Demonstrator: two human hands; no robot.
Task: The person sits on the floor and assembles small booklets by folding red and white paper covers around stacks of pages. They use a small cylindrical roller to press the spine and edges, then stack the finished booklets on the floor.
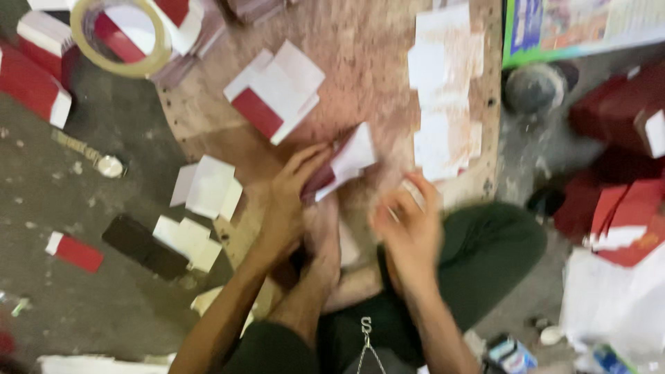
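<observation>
Both hands blurred: left hand (294, 190) pinches red-white folded card (343, 166); right hand (409, 225) curled, grip unreadable.

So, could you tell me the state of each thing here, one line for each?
Left hand: fingers grip a red and white card, partly folded.
Right hand: blurred, holds a small white piece; grip unclear.
Tape roll: lying flat.
Folded card: flat on the board.
White slips: laid in a column.
Phone: dark, on the floor.
</observation>
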